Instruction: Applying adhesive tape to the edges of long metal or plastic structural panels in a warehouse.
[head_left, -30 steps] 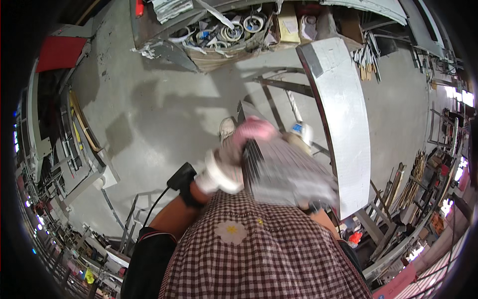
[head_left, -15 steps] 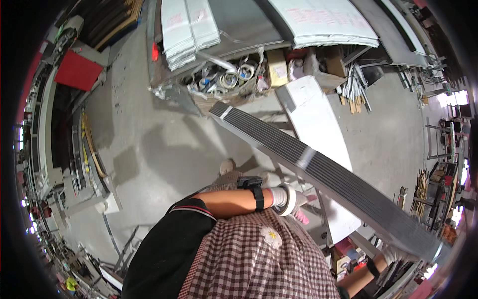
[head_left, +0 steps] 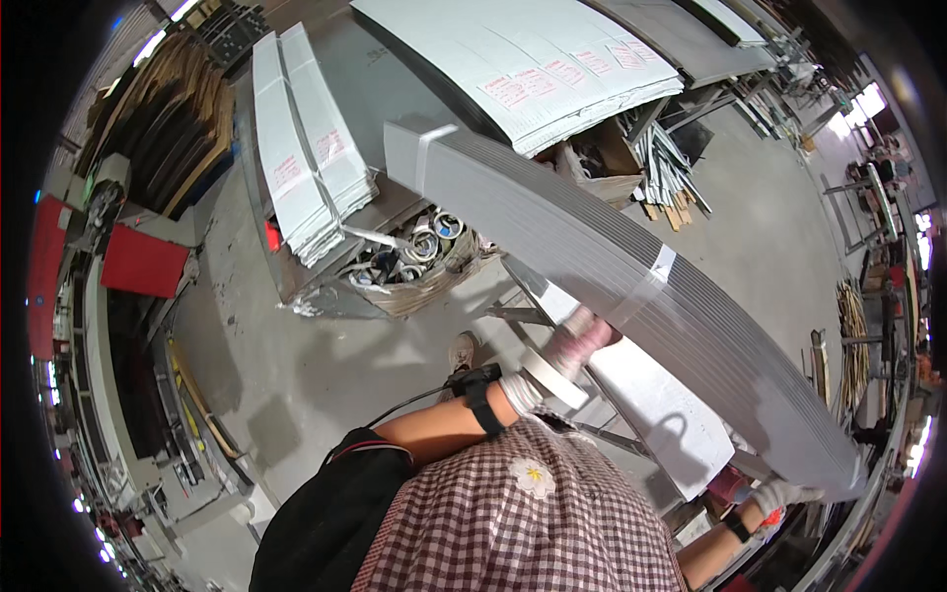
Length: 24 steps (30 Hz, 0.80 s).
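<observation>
A long bundle of grey strips [head_left: 552, 212], bound with clear tape bands, slants from the upper middle to the lower right. It is tilted, so its broad face and ridged edge both show. My left hand [head_left: 580, 340], in a pale glove with pink on it, is closed at the bundle's near edge around mid-length; motion blurs its fingers. A white roll of tape [head_left: 552, 379] hangs round that wrist. At the lower right, my gloved right hand [head_left: 786, 495] grips the near edge by the bundle's end; its fingertips are partly hidden.
Beneath the bundle stands a narrow white-topped table [head_left: 681, 434]. Farther off, a workbench [head_left: 370, 74] bears stacks of white panels [head_left: 552, 59]. A bin of tape rolls [head_left: 414, 291] sits at the bench's front. Metal offcuts [head_left: 666, 168] lean beside a cardboard box [head_left: 602, 158].
My left hand has moved from beside my apron up and forward to the bundle's edge. The bundle has risen and turned, showing its broad face. My view has shifted too.
</observation>
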Each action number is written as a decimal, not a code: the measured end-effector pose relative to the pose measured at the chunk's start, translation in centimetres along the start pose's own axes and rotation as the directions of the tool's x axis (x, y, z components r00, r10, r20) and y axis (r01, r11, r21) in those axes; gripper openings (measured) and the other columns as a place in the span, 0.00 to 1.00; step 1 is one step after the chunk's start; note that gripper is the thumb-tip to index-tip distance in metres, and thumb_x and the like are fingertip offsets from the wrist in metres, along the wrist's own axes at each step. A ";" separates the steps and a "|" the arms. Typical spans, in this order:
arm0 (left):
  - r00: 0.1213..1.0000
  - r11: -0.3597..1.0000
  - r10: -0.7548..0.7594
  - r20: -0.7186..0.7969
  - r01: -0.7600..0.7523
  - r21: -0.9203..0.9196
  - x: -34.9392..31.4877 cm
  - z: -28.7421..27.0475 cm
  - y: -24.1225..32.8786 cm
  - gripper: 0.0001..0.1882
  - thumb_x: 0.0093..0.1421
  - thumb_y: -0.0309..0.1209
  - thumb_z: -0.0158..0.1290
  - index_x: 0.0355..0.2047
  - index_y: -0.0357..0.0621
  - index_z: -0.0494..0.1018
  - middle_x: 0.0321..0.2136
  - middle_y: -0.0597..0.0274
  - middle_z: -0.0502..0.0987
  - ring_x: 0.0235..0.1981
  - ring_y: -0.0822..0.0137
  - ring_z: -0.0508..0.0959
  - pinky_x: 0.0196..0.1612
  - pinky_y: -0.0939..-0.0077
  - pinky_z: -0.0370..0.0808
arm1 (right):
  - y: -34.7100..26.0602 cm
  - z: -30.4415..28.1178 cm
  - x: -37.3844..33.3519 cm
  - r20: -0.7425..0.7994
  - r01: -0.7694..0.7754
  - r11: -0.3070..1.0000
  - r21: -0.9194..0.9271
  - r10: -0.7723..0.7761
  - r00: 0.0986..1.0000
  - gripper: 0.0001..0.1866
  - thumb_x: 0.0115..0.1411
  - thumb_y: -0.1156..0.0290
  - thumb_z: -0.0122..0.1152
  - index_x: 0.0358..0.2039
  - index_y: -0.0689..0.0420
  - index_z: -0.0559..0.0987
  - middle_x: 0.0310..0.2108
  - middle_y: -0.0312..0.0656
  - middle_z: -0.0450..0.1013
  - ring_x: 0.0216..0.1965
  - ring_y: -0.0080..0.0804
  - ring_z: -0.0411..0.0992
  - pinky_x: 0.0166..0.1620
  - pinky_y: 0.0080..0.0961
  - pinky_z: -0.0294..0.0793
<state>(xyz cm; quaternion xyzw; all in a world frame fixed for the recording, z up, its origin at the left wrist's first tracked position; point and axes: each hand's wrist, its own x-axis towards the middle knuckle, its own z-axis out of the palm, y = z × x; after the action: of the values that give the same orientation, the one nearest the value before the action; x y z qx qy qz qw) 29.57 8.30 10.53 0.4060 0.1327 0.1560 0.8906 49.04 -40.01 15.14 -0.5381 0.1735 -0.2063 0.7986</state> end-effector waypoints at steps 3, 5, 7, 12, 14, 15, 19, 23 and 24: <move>0.862 0.831 -0.346 -0.369 0.099 -0.548 2.3 -4.6 4.5 0.40 0.64 0.68 0.46 0.54 0.42 0.71 0.47 0.59 0.77 0.49 0.64 0.75 0.61 0.54 0.68 | -4.0 5.6 3.3 -0.004 0.028 0.999 0.023 -0.028 1.000 0.54 0.56 0.23 0.48 0.70 0.54 0.64 0.66 0.51 0.67 0.64 0.57 0.66 0.67 0.59 0.62; 0.884 0.754 -0.202 -0.422 -0.135 -0.643 3.0 -7.4 5.5 0.35 0.62 0.57 0.54 0.58 0.44 0.69 0.51 0.59 0.76 0.55 0.62 0.74 0.60 0.54 0.70 | -4.9 7.4 5.2 0.037 -0.066 0.998 -0.024 0.066 0.997 0.50 0.59 0.26 0.48 0.69 0.54 0.66 0.66 0.47 0.68 0.65 0.53 0.64 0.68 0.55 0.59; 0.824 0.822 -0.141 -0.549 -0.212 -0.529 3.9 -9.4 4.9 0.33 0.58 0.46 0.63 0.60 0.46 0.68 0.53 0.60 0.77 0.57 0.62 0.74 0.56 0.57 0.74 | -3.9 8.0 7.3 0.156 -0.174 0.982 -0.078 0.184 0.970 0.49 0.59 0.28 0.51 0.69 0.54 0.67 0.66 0.45 0.67 0.65 0.51 0.64 0.68 0.54 0.58; 0.667 0.908 -0.178 -0.724 -0.171 -0.381 6.7 -10.9 2.0 0.34 0.54 0.38 0.70 0.58 0.47 0.70 0.52 0.65 0.77 0.49 0.61 0.78 0.51 0.59 0.78 | 2.6 5.4 12.0 0.137 -0.348 0.918 -0.193 0.376 0.916 0.44 0.59 0.34 0.56 0.65 0.54 0.71 0.65 0.44 0.69 0.64 0.52 0.66 0.67 0.55 0.60; 0.627 0.954 -0.113 -0.771 -0.148 -0.261 7.2 -10.1 1.5 0.35 0.53 0.38 0.71 0.59 0.48 0.68 0.52 0.63 0.77 0.49 0.61 0.77 0.50 0.60 0.77 | 5.0 4.6 12.6 0.119 -0.347 0.907 -0.239 0.382 0.916 0.42 0.58 0.35 0.57 0.63 0.54 0.73 0.64 0.43 0.71 0.63 0.53 0.67 0.66 0.56 0.61; 0.622 0.951 -0.148 -0.769 -0.125 -0.284 7.2 -9.6 1.5 0.37 0.52 0.38 0.72 0.59 0.47 0.67 0.52 0.62 0.77 0.49 0.60 0.77 0.51 0.62 0.76 | 5.5 4.6 12.7 0.102 -0.355 0.909 -0.217 0.383 0.918 0.42 0.58 0.36 0.57 0.63 0.54 0.73 0.64 0.43 0.71 0.62 0.53 0.68 0.66 0.55 0.62; 0.746 0.822 -0.082 -0.661 -0.325 -0.468 3.2 -8.7 -0.3 0.37 0.52 0.37 0.70 0.59 0.44 0.65 0.50 0.62 0.77 0.52 0.59 0.75 0.57 0.62 0.72 | 3.5 8.6 10.6 0.215 -0.301 0.947 -0.110 0.318 0.923 0.44 0.60 0.32 0.51 0.65 0.53 0.71 0.64 0.43 0.70 0.63 0.50 0.67 0.66 0.50 0.63; 0.698 0.741 -0.130 -0.705 -0.404 -0.536 -3.2 -11.2 -5.0 0.24 0.57 0.37 0.58 0.54 0.46 0.71 0.51 0.57 0.76 0.57 0.56 0.73 0.59 0.53 0.73 | -3.2 16.7 5.5 0.437 0.015 0.994 -0.112 0.035 0.899 0.45 0.63 0.32 0.45 0.71 0.51 0.61 0.68 0.47 0.63 0.68 0.47 0.61 0.70 0.52 0.57; 0.657 0.705 -0.280 -0.700 -0.354 -0.614 -4.8 -12.2 -6.3 0.23 0.59 0.36 0.57 0.54 0.45 0.71 0.52 0.56 0.76 0.57 0.55 0.73 0.60 0.51 0.73 | -4.7 18.4 3.6 0.546 0.080 0.993 -0.089 -0.018 0.838 0.47 0.62 0.29 0.45 0.71 0.50 0.61 0.68 0.45 0.62 0.68 0.49 0.61 0.70 0.52 0.57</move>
<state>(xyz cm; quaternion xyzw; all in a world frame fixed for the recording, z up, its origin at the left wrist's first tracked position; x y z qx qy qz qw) 21.84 10.83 -1.52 -0.0678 0.4089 0.3675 0.8325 60.60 -28.96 25.92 -0.6212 -0.0632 -0.0557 0.7791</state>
